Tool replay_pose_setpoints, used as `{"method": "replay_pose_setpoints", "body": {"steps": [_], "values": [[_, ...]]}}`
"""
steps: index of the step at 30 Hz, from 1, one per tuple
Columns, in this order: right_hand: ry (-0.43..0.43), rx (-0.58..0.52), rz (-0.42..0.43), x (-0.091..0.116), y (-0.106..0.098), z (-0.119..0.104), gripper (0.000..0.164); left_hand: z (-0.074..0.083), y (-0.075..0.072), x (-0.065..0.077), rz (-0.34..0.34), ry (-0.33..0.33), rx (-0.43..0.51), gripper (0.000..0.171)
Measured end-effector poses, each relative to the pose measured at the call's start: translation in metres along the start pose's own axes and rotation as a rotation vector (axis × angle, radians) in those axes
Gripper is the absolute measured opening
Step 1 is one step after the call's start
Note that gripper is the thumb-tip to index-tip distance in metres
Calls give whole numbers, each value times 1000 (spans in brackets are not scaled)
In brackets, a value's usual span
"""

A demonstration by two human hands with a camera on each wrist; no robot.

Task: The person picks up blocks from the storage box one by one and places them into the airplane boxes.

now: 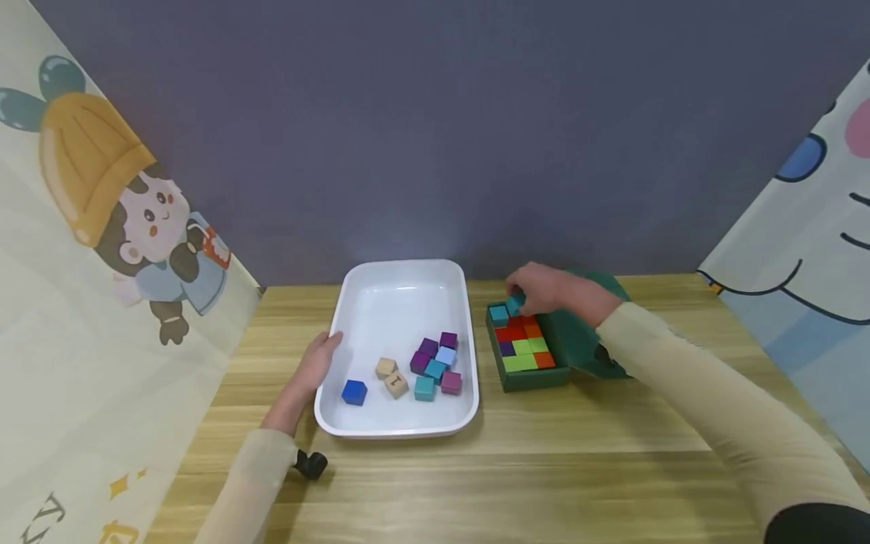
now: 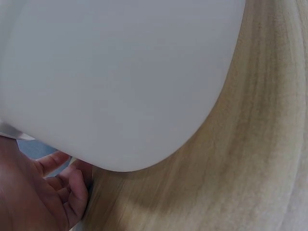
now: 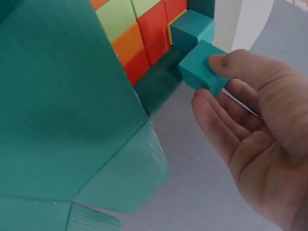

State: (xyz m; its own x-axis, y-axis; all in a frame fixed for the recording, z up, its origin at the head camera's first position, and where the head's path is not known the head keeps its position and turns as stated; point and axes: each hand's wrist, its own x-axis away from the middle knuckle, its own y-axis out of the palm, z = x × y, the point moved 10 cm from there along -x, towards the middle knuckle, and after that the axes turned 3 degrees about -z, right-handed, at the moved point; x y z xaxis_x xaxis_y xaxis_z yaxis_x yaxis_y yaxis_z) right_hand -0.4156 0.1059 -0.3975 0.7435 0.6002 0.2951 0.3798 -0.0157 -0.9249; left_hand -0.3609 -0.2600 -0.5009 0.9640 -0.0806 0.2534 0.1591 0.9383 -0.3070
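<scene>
- The right hand (image 1: 547, 289), right of the middle of the frame, pinches a teal cube (image 1: 515, 304) between thumb and fingers; the right wrist view shows the thumb on one face and fingertips against another.
- That cube is at the top edge of the green box (image 1: 537, 381), tilted, beside a second teal cube (image 1: 498, 316) in the box's upper left corner.
- Red, orange, lime and dark purple cubes sit packed in the box below; its green flap (image 1: 574, 344) spreads open to the right.
- The left hand (image 1: 318, 363), left of centre, grips the rim of the white tray (image 1: 390, 302), thumb over the edge, other fingers bent below it in the left wrist view.
- In the tray's lower left lies a blue cube (image 1: 354, 393); to its right are two plain wooden cubes (image 1: 396, 384), one marked.
- At the tray's lower right cluster three purple cubes (image 1: 420, 363), a light blue cube (image 1: 445, 356), two teal cubes and a mauve cube (image 1: 451, 382).
- Tray and box stand apart on the wood-grain table (image 1: 544, 483), across the lower frame.
</scene>
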Motion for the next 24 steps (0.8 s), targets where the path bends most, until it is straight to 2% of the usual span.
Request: {"method": "replay_pose_setpoints", "body": {"steps": [5, 14, 19, 24], "values": [[9, 5, 8, -7, 5, 2, 38, -3, -3, -2, 14, 14, 7, 64], [-5, 39, 19, -17, 17, 2, 27, -3, 2, 2, -19, 12, 17, 66], [-28, 84, 46, -17, 19, -1, 20, -3, 1, 0, -10, 11, 16, 65], [-32, 59, 60, -14, 21, -1, 15, -2, 0, -2, -7, 20, 7, 64]]}}
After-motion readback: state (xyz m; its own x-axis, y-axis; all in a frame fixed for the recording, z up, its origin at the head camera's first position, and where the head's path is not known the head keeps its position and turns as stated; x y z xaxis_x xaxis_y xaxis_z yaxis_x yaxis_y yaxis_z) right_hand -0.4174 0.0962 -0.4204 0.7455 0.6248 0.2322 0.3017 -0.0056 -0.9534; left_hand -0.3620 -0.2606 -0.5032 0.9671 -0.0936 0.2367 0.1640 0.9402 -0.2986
